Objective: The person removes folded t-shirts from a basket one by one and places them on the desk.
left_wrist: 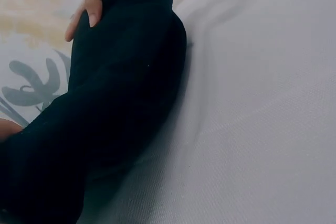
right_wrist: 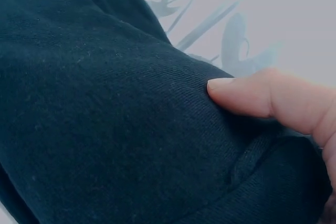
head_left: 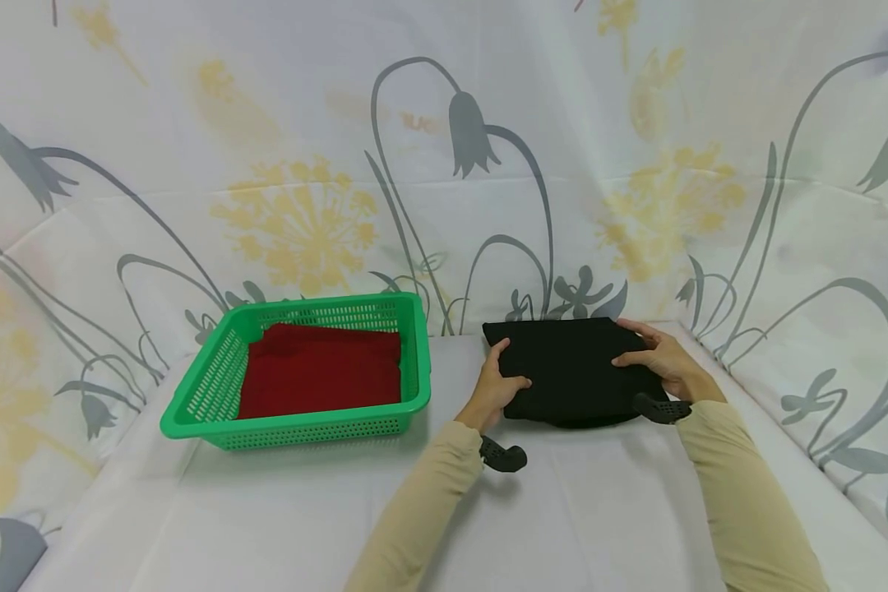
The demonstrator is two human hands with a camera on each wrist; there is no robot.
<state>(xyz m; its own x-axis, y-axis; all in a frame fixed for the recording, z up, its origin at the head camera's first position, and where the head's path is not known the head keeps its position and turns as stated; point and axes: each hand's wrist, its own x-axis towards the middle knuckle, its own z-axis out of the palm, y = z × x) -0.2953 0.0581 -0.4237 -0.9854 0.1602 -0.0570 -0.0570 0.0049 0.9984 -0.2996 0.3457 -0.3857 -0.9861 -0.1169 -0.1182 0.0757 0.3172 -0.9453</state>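
Note:
A folded black cloth (head_left: 562, 370) spans the space between both hands at the right of the head view. My left hand (head_left: 496, 386) grips its left edge, thumb on the top face. At the opposite edge my right hand (head_left: 662, 360) holds the cloth, with the thumb (right_wrist: 244, 95) pressing on the fabric in the right wrist view. The left wrist view shows the cloth's thick, rounded side (left_wrist: 131, 72) close over the white surface. The fingers beneath the cloth are mostly hidden.
To the left stands a green perforated basket (head_left: 289, 423) with folded dark red cloth (head_left: 326, 370) inside. A white sheet (head_left: 303, 518) covers the table. Behind it hangs a flower-patterned curtain (head_left: 429, 205). Black straps with camera parts sit on both wrists.

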